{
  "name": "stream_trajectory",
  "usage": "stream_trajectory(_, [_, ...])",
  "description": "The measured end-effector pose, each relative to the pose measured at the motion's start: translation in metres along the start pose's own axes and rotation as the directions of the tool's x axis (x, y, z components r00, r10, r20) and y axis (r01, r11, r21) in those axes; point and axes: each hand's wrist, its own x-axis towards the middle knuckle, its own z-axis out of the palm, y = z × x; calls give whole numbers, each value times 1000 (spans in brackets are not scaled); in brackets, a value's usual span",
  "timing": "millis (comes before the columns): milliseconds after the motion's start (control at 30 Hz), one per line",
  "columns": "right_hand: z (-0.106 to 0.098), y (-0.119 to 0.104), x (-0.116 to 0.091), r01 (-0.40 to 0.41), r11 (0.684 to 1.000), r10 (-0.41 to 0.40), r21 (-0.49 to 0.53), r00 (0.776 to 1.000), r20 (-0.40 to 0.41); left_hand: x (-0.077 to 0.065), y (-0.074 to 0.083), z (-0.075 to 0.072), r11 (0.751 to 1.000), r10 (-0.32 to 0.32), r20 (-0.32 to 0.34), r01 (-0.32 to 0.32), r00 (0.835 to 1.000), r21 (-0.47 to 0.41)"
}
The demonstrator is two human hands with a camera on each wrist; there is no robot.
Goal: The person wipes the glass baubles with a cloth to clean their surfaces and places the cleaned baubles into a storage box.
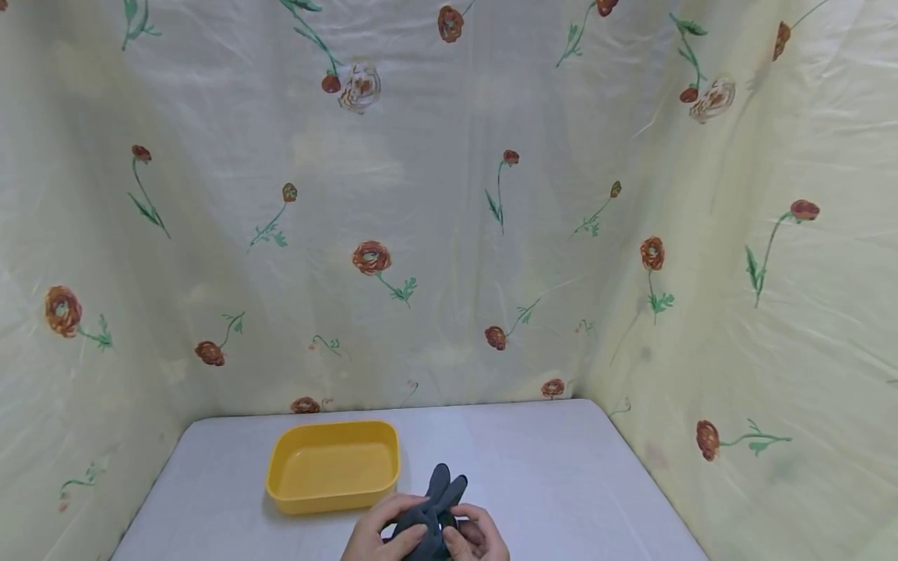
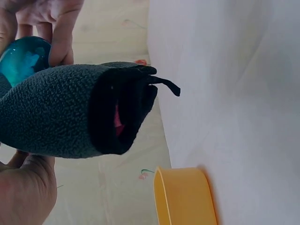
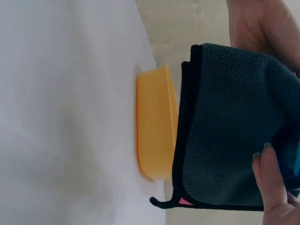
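Note:
A dark grey-green fleecy cloth [image 1: 426,516] with black edging is bunched between both hands, two folded ends sticking up. My left hand [image 1: 384,528] grips the cloth from its left side. A glossy blue-teal round object [image 2: 27,57] sits against the cloth, and my right hand [image 1: 480,534] holds it with fingers curled round it. In the right wrist view, fingertips of the right hand [image 3: 272,183] also touch the cloth, and the round object is mostly cut off at the frame edge. A small black loop and a bit of pink show at the cloth's edge.
A yellow rectangular tub [image 1: 333,467] stands on the white-covered table [image 1: 533,460], left of and beyond the hands. Flower-patterned curtains [image 1: 435,179] enclose the table at the back and on both sides.

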Motion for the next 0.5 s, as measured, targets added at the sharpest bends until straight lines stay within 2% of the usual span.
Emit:
stream_trajectory(267, [2,0,-2,10,1000,-10,-16,1000,-17,-1,-2,0,997,51,-8,-51,999,56])
stream_trajectory(500, [4,-1,-2,24,999,-24,-24,999,-29,0,0,-1,999,14,-10,-14,1000,39])
